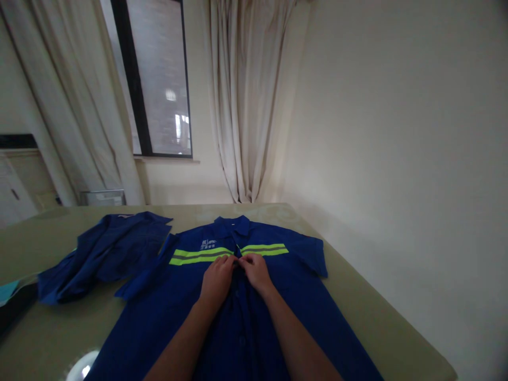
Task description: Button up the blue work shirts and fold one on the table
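Note:
A dark blue short-sleeved work shirt lies spread front side up, its collar toward the far edge. Yellow-green reflective bands cross the chest, and white lettering shows above the band on the left. At the front opening, just below the bands, my left hand pinches one edge of the placket. My right hand meets it there, fingers closed on the other edge. The fingertips of both hands nearly touch. Whether a button sits between them is too small to tell. Lower on the placket, a button is faintly visible.
The shirt lies on a greenish table that runs along a wall at right. A second crumpled blue garment lies at left. A black item and a shiny white round object are near the left front. Curtains hang behind.

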{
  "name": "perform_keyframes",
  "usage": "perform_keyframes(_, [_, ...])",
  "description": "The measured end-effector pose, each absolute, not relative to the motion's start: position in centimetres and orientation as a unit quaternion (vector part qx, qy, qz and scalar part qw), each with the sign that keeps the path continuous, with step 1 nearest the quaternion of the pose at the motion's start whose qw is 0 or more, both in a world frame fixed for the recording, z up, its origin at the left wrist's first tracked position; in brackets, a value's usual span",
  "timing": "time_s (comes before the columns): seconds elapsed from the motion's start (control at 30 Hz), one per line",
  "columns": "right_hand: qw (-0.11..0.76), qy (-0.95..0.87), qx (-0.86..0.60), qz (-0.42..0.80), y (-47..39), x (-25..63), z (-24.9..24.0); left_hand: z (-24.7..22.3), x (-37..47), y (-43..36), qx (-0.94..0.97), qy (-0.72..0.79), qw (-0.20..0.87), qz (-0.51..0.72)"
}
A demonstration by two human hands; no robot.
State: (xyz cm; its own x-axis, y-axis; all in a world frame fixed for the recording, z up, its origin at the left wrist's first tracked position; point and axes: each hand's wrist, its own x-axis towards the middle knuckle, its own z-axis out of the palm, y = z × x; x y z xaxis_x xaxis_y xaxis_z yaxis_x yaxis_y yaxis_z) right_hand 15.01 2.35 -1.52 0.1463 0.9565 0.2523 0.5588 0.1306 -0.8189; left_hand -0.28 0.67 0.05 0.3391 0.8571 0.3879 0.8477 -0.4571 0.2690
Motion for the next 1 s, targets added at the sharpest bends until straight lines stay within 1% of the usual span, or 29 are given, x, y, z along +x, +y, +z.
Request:
perform_keyframes(0.17, [0.418, -0.643, -0.616, 0.179, 0.7, 14.4, -0.6, 0.0, -0.3, 1.0, 0.802, 0.543, -0.005, 0.247])
perform_keyframes(0.27, [0.357, -0.672, -0.634, 0.136, -0.3, 13.7, 0.2, -0.2, -0.4, 0.7, 0.796, 0.554, -0.016, 0.244])
perform_keyframes(0.43, [0.252, -0.645, -0.715, 0.099, -0.2, 12.3, 2.4, -1.7, -0.5, -1.8, 0.825, 0.533, -0.055, 0.180])
perform_keyframes(0.5, [0.224, -0.644, -0.728, 0.073, 0.6, 11.7, 2.8, -2.5, -0.7, -3.4, 0.826, 0.531, -0.072, 0.174])
perform_keyframes(0.57, [0.220, -0.648, -0.728, 0.048, 1.6, 11.4, 2.6, -3.1, -1.1, -4.9, 0.827, 0.530, -0.076, 0.170])
perform_keyframes(0.63, [0.251, -0.647, -0.718, 0.053, 2.5, 11.4, 1.8, -2.9, -1.5, -5.8, 0.829, 0.531, -0.066, 0.161])
perform_keyframes(0.7, [0.331, -0.630, -0.696, 0.094, 3.3, 11.9, 0.7, -1.6, -1.7, -5.7, 0.829, 0.538, -0.044, 0.146])
perform_keyframes(0.8, [0.451, -0.585, -0.657, 0.148, 4.0, 12.9, -0.7, 1.1, -1.4, -3.2, 0.811, 0.570, -0.008, 0.132])
perform_keyframes(0.9, [0.491, -0.569, -0.639, 0.161, 4.4, 13.9, -1.3, 2.6, -0.3, 0.3, 0.781, 0.610, 0.005, 0.135])
perform_keyframes(1.0, [0.517, -0.570, -0.615, 0.172, 4.6, 14.4, -1.5, 2.0, 0.9, 2.7, 0.785, 0.600, -0.011, 0.154])
